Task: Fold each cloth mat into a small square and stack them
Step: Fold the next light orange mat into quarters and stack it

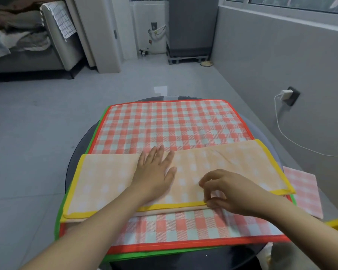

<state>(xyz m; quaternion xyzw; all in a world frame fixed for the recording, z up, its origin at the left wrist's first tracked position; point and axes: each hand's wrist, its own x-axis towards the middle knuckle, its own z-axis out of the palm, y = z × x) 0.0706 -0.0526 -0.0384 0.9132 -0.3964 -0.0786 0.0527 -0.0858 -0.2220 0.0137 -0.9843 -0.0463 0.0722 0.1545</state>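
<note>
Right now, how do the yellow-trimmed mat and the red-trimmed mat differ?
The yellow-trimmed mat is folded into a long strip; the red-trimmed mat lies spread flat. The yellow-trimmed mat is pale orange check, the red-trimmed mat a bolder red and white check. The yellow-trimmed mat lies on top, with the left hand flat on it and the right hand pinching its near edge; the red-trimmed mat sits under it. Both are checked with coloured edging.

Mats (172,123) cover the round table (74,152); open floor (37,123) surrounds it.
</note>
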